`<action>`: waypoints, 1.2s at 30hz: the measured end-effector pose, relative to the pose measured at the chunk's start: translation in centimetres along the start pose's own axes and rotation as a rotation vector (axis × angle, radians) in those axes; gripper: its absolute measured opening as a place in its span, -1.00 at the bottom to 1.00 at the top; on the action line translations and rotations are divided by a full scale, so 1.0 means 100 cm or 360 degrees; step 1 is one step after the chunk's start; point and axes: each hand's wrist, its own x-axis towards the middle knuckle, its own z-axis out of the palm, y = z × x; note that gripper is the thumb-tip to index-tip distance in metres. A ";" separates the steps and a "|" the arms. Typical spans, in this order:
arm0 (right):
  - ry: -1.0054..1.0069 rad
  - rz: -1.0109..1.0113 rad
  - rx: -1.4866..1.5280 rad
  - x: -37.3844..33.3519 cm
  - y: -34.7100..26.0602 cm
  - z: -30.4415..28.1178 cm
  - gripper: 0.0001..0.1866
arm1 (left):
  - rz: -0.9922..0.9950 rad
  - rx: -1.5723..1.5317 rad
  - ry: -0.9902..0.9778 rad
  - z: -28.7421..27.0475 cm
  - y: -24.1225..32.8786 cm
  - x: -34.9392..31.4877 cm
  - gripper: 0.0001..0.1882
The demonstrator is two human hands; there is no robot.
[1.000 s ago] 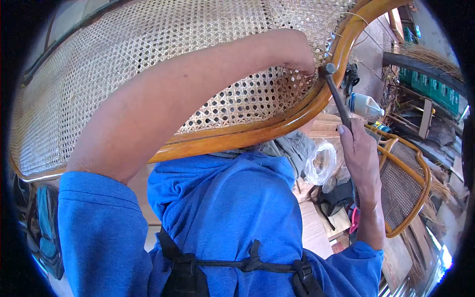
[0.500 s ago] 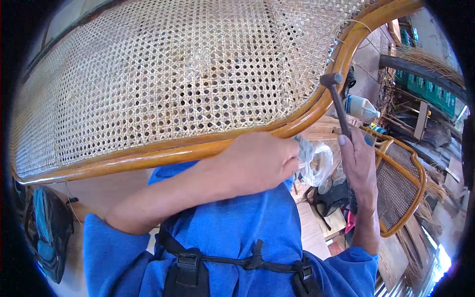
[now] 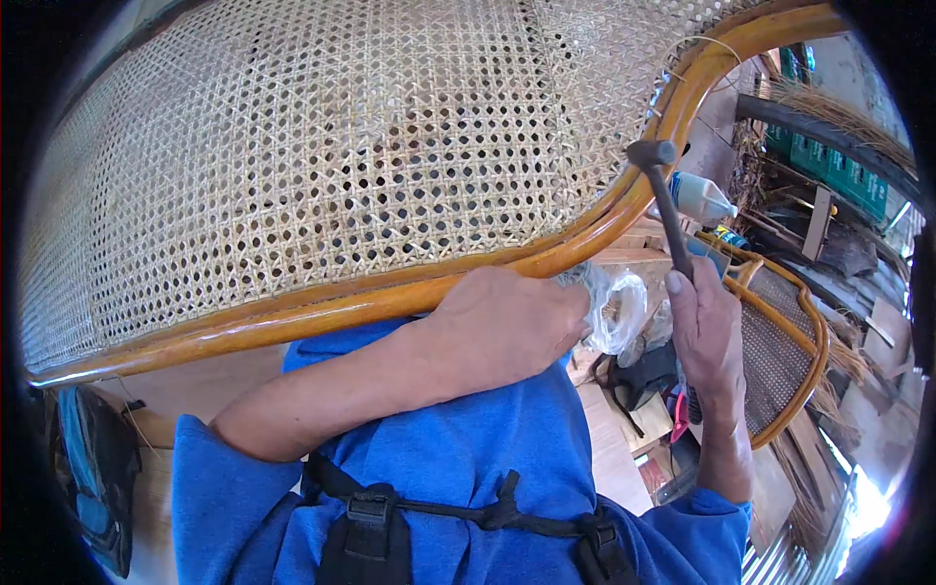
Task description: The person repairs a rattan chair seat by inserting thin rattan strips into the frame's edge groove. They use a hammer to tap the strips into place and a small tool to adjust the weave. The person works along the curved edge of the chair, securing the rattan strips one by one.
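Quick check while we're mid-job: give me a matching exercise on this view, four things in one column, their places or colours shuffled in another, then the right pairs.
Things
1. Hammer
2. Left hand
3. Bag
4. Crates

Places or colours
A. Green, toward the upper right of the view
B. Gripped in the right hand
C. Dark with blue parts, at the lower left
D. At the lower edge of the wooden frame, just left of the clear plastic

Right pairs
1-B, 2-D, 3-C, 4-A
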 end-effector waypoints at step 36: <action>-0.0139 0.0049 -0.0126 -0.005 0.009 0.006 -0.63 | 0.0095 0.0049 0.0159 0.002 -0.002 -0.001 -0.77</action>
